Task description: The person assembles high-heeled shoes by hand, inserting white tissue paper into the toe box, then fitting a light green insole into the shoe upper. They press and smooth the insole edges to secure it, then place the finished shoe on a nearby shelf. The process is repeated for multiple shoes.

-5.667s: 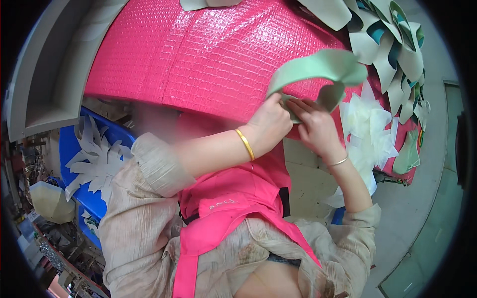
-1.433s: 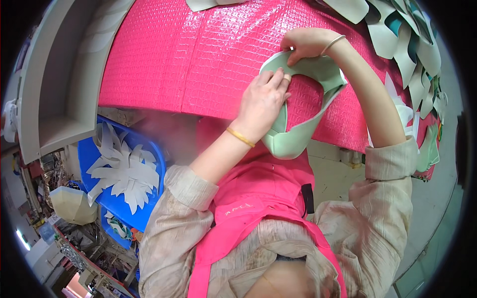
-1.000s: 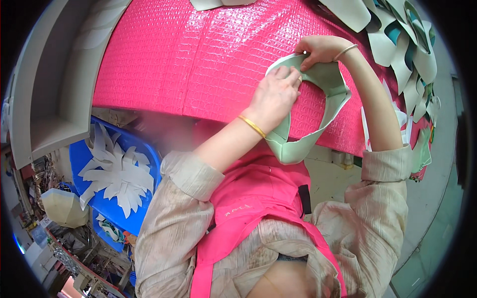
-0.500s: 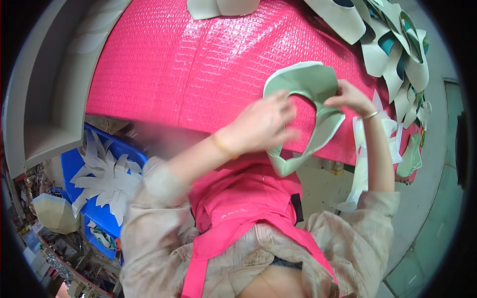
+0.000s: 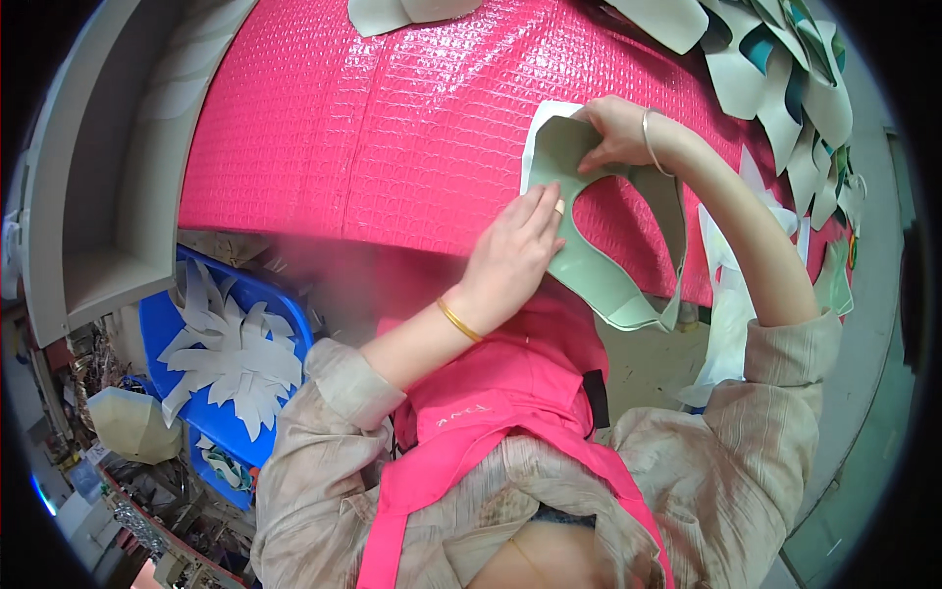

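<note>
A pale green shoe upper (image 5: pixel 594 265) with white edging lies open-curved over the near edge of the pink-covered table, its wide opening showing the pink beneath. My right hand (image 5: pixel 628 133) reaches around from the right and pinches its far end, thumb inside the curve and fingertips partly hidden behind the edge. On the upper's left side rests my left hand (image 5: pixel 515 245), fingers stretched out flat against the green material; its thumb is hidden. A ring shows on one finger of that hand.
Many similar pale uppers (image 5: pixel 741 83) are heaped at the far right. Two more pale pieces (image 5: pixel 412 10) lie at the far edge. White cut pieces (image 5: pixel 751 265) sit near my right forearm. At left are a grey shelf (image 5: pixel 113 285) and a blue bin (image 5: pixel 294 309) holding white strips.
My right hand has moved up and left to the upper's far end. The left hand has settled flat on its left side. The upper has turned and shifted slightly right.
</note>
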### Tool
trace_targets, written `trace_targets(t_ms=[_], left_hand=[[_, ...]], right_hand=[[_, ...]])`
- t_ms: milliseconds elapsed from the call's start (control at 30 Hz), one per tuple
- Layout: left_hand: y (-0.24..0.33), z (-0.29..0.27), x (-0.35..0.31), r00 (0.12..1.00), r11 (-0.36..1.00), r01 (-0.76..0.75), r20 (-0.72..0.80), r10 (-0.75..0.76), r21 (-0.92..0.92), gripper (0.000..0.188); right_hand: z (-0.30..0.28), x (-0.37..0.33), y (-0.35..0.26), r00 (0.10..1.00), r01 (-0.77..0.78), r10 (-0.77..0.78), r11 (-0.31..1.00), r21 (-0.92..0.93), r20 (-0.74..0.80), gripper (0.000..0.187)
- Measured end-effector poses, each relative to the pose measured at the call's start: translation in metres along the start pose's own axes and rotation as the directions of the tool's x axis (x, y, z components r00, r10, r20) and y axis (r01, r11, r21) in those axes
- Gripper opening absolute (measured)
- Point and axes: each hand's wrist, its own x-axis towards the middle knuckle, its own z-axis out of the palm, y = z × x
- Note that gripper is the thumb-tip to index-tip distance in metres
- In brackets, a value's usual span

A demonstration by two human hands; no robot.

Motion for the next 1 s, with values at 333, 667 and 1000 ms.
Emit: trace_targets(t_ms=[333,667,1000], left_hand=[[0.009,0.004,0.016,0.995,0.987,0.026,0.087,-0.04,0.157,0.042],[0.008,0.021,0.033,0.999,0.982,0.003,0.045,-0.011,0.187,0.038],[0.006,0.033,0.044,0.997,0.989,-0.067,-0.017,0.07,0.13,0.02]], right_hand=[[0.001,0.007,-0.01,0.995,-0.068,0.091,0.889,-0.452,0.029,0.034],[0.001,0.009,-0.019,0.989,-0.136,0.143,0.841,-0.524,-0.027,0.032],[-0.007,0.001,0.014,0.991,-0.114,0.069,0.877,-0.466,-0.113,0.027]])
